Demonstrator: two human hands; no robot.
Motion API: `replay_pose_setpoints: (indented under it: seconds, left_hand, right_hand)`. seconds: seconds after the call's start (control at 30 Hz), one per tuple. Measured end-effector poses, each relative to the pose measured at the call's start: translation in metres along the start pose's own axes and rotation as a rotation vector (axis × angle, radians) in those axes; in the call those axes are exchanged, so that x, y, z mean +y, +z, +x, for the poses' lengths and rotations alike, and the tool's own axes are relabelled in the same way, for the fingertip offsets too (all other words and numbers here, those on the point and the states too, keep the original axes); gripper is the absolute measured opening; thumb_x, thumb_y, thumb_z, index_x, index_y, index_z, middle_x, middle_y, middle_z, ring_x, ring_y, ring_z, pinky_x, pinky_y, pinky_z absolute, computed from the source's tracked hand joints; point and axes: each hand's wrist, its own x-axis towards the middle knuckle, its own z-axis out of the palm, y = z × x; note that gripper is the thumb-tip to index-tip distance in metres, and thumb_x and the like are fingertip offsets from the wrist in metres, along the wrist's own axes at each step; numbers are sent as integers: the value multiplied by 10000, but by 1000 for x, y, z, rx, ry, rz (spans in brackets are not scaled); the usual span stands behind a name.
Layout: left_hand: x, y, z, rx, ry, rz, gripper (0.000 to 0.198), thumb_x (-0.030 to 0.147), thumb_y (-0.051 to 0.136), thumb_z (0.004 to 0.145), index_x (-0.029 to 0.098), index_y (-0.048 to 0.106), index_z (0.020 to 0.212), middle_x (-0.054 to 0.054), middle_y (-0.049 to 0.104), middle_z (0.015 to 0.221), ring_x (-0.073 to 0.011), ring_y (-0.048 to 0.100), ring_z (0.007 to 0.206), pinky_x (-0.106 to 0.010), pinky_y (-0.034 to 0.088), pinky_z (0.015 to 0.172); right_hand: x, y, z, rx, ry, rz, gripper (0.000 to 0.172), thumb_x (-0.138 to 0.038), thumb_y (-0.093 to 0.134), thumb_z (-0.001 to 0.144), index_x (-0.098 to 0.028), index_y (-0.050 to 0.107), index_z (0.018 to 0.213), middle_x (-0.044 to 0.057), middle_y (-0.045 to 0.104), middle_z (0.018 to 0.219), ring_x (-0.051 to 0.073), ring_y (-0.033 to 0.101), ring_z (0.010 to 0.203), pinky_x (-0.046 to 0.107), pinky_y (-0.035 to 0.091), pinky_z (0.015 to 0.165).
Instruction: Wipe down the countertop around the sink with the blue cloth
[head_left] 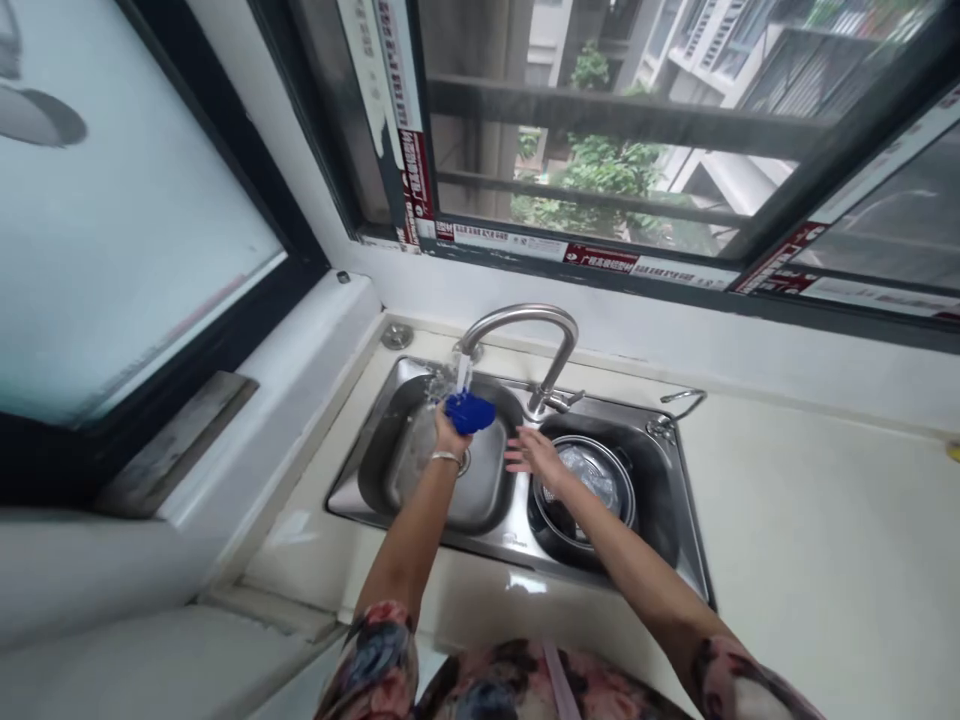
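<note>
Over the left basin (pixel 487 500) of the steel sink, my left hand (pixel 448 437) is closed on a bunched, deep-blue cloth (pixel 471 413). Water (pixel 463 374) streams from the curved faucet (pixel 525 313) onto the cloth and splashes behind it. My right hand (pixel 538 456) holds nothing; its fingers are stretched out and apart, pointing left above the divider between the basins. The cloth hides part of my left fingers.
A round metal pot (pixel 628 490) with something shiny inside stands in the right basin (pixel 667 500). The faucet lever (pixel 566 400) is behind the divider. A bent metal fixture (pixel 686 400) rises at the sink's right corner. Pale countertop (pixel 810 540) surrounds the sink, below a window.
</note>
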Motion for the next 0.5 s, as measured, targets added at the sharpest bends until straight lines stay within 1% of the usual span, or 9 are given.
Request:
replay_pose_setpoints:
  seconds: [0.07, 0.1, 0.13, 0.2, 0.27, 0.33, 0.4, 0.43, 0.5]
  left_hand:
    - [1, -7, -10, -28, -2, 15, 126, 234, 563, 905, 193, 669, 850, -35, 676, 682, -199, 662, 644, -301, 552, 665]
    - [2, -12, -14, -50, -4, 22, 108, 192, 571, 872, 192, 677, 847, -43, 686, 694, -210, 673, 662, -312, 559, 681]
    - [4, -16, -17, -72, -5, 26, 114, 157, 576, 838, 188, 686, 850, -52, 697, 710, -222, 684, 682, -326, 568, 700]
    - [10, -29, -20, -101, -1, 29, 155, 105, 582, 767, 179, 693, 846, -51, 696, 716, -232, 685, 683, -347, 580, 727]
    - [19, -45, -19, -97, 11, 18, 175, 69, 589, 705, 179, 674, 810, -21, 664, 685, -207, 659, 640, -334, 582, 735]
    - [26, -64, -16, -55, 20, -3, 163, 52, 602, 684, 189, 633, 766, 12, 626, 662, -167, 624, 593, -306, 580, 737]
    - [28, -81, -14, 0, 12, -28, 124, 84, 634, 726, 199, 608, 767, 10, 622, 686, -152, 622, 593, -299, 586, 749]
    - [26, -87, -13, 20, 0, -44, 91, 125, 649, 767, 204, 608, 787, -5, 635, 719, -158, 640, 618, -309, 594, 765]
    - [19, -91, -11, 27, -33, -79, 38, 237, 644, 859, 212, 622, 842, -56, 669, 809, -199, 697, 719, -353, 609, 811]
  right_hand:
    - [-17, 35, 19, -83, 91, 103, 432, -560, 647, 944, -252, 587, 1242, 86, 734, 1042, 231, 757, 822, 460, 669, 715]
    - [-25, 51, 27, -138, 144, 128, 448, -593, 601, 964, -238, 594, 1238, 95, 739, 1030, 241, 758, 825, 481, 668, 723]
    - [-30, 64, 34, -177, 182, 130, 444, -598, 560, 984, -215, 612, 1203, 102, 744, 998, 248, 758, 817, 493, 666, 729]
    - [-37, 82, 43, -170, 190, 87, 353, -509, 566, 995, -178, 643, 1087, 97, 747, 901, 245, 751, 788, 484, 664, 734]
    - [-40, 90, 50, -91, 134, 24, 194, -362, 641, 954, -175, 642, 1005, 68, 736, 823, 225, 741, 765, 446, 664, 739]
    - [-41, 92, 55, -38, 75, -9, 129, -278, 676, 911, -193, 631, 998, 39, 731, 803, 204, 734, 770, 398, 661, 749]
    - [-44, 94, 60, -28, 14, 3, 158, -262, 673, 887, -218, 626, 1031, 12, 731, 813, 187, 727, 782, 360, 654, 753]
    - [-45, 97, 62, -23, -24, 26, 186, -253, 672, 864, -226, 625, 1042, -1, 727, 807, 182, 722, 777, 345, 649, 749]
    - [-47, 103, 66, -13, -90, 76, 258, -219, 684, 788, -232, 626, 1039, -29, 701, 761, 171, 702, 739, 319, 637, 732]
